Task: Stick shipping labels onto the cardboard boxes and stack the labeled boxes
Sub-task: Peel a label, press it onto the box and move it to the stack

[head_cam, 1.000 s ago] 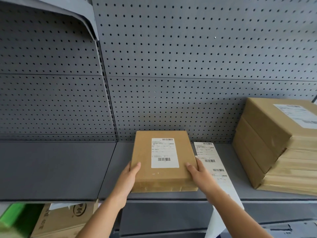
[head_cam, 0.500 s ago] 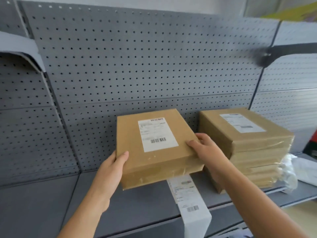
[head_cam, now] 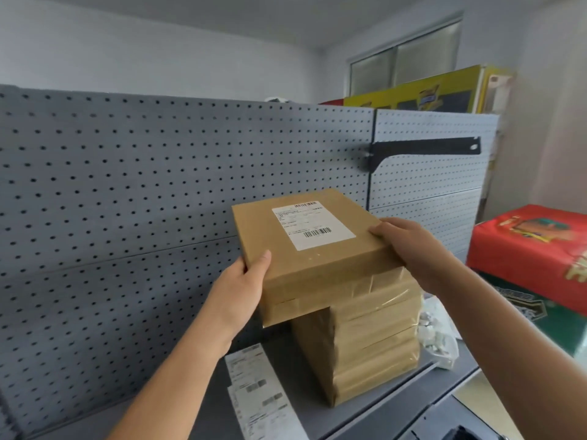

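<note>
A flat brown cardboard box [head_cam: 320, 265] with a white shipping label [head_cam: 313, 224] on top is held over the stack of taped brown boxes [head_cam: 371, 350]. It overhangs the stack to the left; whether it rests on the stack I cannot tell. My left hand [head_cam: 243, 282] grips its near left corner, thumb on top. My right hand [head_cam: 408, 246] grips its right edge, fingers curled over the top. A strip of white shipping labels [head_cam: 257, 395] lies on the grey shelf [head_cam: 381, 417] left of the stack.
A grey pegboard wall [head_cam: 127, 201] backs the shelf, with a black bracket [head_cam: 422, 149] at upper right. Crumpled clear plastic [head_cam: 440, 341] lies right of the stack. A red carton [head_cam: 533, 249] sits further right on another box. Yellow cartons [head_cam: 422, 93] stand behind the pegboard.
Both hands lifted the labelled box off the shelf and carried it right, over the stack. The camera view swung up and to the right.
</note>
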### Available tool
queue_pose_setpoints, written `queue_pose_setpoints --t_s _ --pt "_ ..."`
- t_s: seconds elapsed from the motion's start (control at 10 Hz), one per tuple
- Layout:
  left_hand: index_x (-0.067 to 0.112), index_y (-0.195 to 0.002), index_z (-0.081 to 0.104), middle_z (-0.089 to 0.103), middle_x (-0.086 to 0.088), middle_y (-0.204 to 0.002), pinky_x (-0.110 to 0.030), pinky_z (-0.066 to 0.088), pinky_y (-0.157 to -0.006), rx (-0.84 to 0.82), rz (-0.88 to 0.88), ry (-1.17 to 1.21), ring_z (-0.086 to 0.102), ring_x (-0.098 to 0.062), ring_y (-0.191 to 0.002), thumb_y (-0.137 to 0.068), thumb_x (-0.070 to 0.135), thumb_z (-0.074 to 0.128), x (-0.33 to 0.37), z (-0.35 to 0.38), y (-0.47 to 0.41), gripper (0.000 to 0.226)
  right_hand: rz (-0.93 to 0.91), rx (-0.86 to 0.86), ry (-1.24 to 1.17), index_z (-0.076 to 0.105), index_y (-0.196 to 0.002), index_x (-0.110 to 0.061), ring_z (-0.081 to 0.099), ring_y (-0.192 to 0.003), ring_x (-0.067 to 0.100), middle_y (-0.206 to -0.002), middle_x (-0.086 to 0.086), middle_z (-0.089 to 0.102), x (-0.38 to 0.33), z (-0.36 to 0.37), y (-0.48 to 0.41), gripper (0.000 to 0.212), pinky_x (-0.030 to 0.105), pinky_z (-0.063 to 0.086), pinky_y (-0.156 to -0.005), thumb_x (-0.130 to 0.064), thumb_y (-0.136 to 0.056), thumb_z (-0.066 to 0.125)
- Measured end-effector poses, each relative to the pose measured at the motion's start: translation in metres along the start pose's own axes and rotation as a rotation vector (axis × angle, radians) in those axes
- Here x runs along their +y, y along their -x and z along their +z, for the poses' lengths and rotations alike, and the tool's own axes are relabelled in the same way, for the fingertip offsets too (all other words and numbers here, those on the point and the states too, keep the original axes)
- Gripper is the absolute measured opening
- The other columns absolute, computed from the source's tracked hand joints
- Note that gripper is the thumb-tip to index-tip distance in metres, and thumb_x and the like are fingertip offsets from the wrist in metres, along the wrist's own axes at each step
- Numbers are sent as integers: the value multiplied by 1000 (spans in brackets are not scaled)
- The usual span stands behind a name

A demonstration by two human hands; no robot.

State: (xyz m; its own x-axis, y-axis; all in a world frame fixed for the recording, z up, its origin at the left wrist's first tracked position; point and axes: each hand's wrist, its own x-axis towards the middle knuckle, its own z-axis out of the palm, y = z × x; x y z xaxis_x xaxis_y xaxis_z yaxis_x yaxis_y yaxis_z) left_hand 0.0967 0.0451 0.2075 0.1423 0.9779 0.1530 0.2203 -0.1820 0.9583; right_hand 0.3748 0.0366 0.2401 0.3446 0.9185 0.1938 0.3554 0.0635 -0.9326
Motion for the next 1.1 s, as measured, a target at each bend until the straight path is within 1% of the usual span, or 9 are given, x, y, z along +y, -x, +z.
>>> queue_pose_setpoints --t_s 0.2,0.3,0.4,0.5,0.7,0.8,0.9,1.0,1.1 --pt "30 -126 65 68 13 -120 -32 43 -89 -61 -4 -61 61 -11 -110 -92 71 42 6 61 -40 58 38 55 -14 75 -95 -30 63 -103 23 -106 -1 72 27 -51 -38 19 45 50 -100 -38 -85 62" --pt "29 -126 65 68 12 -119 -32 43 -87 -75 -24 -76 61 -11 -108 -85 78 41 5 80 -53 68 51 52 -2 72 -96 -31 62 -102 20 -108 -3 69 34 -63 -55 14 40 51 -96 -35 -88 62" --pt "27 -131 62 66 9 -122 -33 42 -86 -82 -39 -110 60 -14 -111 -78 86 35 2 102 -71 84 55 46 26 66 -104 -36 58 -99 16 -110 -6 63 48 -74 -81 15 34 48 -86 -34 -90 63" --pt "20 -135 59 63 2 -128 -34 41 -89 -31 -62 -169 58 -19 -114 -81 86 32 -2 114 -88 89 61 16 33 67 -108 -35 57 -100 15 -109 -7 63 59 -74 -104 17 32 47 -85 -33 -91 63" --pt "14 -131 61 64 -4 -125 -38 46 -95 18 -96 -268 59 -23 -111 -84 85 29 -12 122 -99 90 71 -36 47 66 -112 -30 57 -98 10 -111 -8 63 76 -66 -125 19 29 46 -82 -32 -93 61" --pt "15 -127 61 65 -3 -121 -39 48 -94 45 -65 -350 60 -23 -108 -86 83 30 -18 125 -98 85 63 -29 56 68 -118 -29 59 -101 11 -115 -6 65 91 -63 -134 27 30 47 -85 -36 -92 62" --pt "17 -125 62 65 -1 -118 -38 47 -90 48 -57 -385 59 -21 -105 -86 82 31 -19 124 -97 82 44 -28 112 67 -120 -29 59 -98 11 -114 -7 64 90 -64 -135 29 29 45 -77 -38 -93 60" --pt "19 -128 63 66 0 -121 -40 48 -96 41 -47 -417 60 -22 -111 -85 83 31 -17 114 -98 83 17 -20 220 63 -125 -27 58 -102 16 -115 -6 62 89 -63 -138 33 31 43 -80 -39 -94 60" --pt "16 -131 63 70 -6 -120 -44 50 -99 125 11 -479 63 -26 -116 -94 74 31 -26 86 -88 75 -121 114 397 58 -131 -24 59 -111 21 -125 1 64 82 -68 -136 39 35 48 -84 -37 -94 59"
